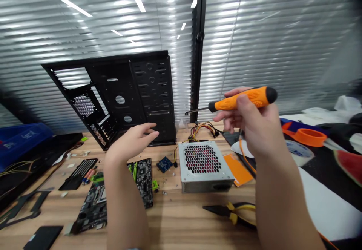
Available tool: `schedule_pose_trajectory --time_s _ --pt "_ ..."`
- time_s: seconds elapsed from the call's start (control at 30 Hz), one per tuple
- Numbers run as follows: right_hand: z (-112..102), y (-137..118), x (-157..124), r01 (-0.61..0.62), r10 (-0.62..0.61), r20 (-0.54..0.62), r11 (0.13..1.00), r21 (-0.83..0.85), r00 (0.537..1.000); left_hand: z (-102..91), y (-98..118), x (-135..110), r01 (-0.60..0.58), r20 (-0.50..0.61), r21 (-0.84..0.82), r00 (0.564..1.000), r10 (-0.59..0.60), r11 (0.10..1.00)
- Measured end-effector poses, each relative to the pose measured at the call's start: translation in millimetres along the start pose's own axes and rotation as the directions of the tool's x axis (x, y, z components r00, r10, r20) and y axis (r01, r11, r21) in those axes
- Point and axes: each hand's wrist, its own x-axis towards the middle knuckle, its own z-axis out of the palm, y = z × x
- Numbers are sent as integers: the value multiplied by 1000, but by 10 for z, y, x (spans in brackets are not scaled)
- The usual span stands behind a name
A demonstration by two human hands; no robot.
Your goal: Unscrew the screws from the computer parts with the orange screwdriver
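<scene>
My right hand (254,125) is closed around the orange and black handle of a screwdriver (240,100), raised above the power supply. The thin shaft points left, with a tiny dark piece at its tip that I cannot make out. My left hand (131,140) hangs in front of the black computer case (154,91), fingers stretched out and apart, holding nothing; whether it touches the case I cannot tell. A grey power supply (207,184) with a honeycomb grille lies below the screwdriver. Beneath my left forearm, which partly hides it, lies a motherboard (145,184).
Black and yellow pliers (226,210) lie at the front. A small blue circuit board (164,164) and loose screws are between motherboard and power supply. Orange tape (308,137) is at right, a blue bin (25,140) at left. Glass with blinds (263,46) stands behind.
</scene>
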Motion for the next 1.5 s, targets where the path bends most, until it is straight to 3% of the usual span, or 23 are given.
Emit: schedule_pose_trajectory --time_s 0.2,0.37,0.57,0.7,0.8,0.93,1.07,1.3,1.5 --pt "-20 28 31 -30 31 37 999 -19 999 34 82 0 -27 24 -11 999 28 1000" --pt "-15 464 240 -170 180 107 981 -98 978 47 129 -7 -21 57 10 998 20 1000" --pt "-150 1144 419 -402 427 128 897 -182 895 51 134 -9 -10 91 38 996 7 999" --pt "-233 1321 437 -500 542 162 832 -238 825 63 143 -7 -17 78 40 997 14 999" --pt "-245 1325 434 -510 561 171 818 -266 810 70 155 -7 -25 63 47 998 22 999" --pt "-234 1254 424 -490 528 168 844 -220 833 66 165 -17 -37 43 33 998 35 999" --pt "-233 1126 407 -473 492 186 870 -136 850 56 170 -35 -24 48 38 999 22 999" --pt "-330 855 387 -490 486 253 870 -51 837 57 162 -42 -4 78 46 997 1 999" --pt "-414 551 309 -403 362 292 911 91 885 50 172 -39 -1 77 41 997 -2 999"
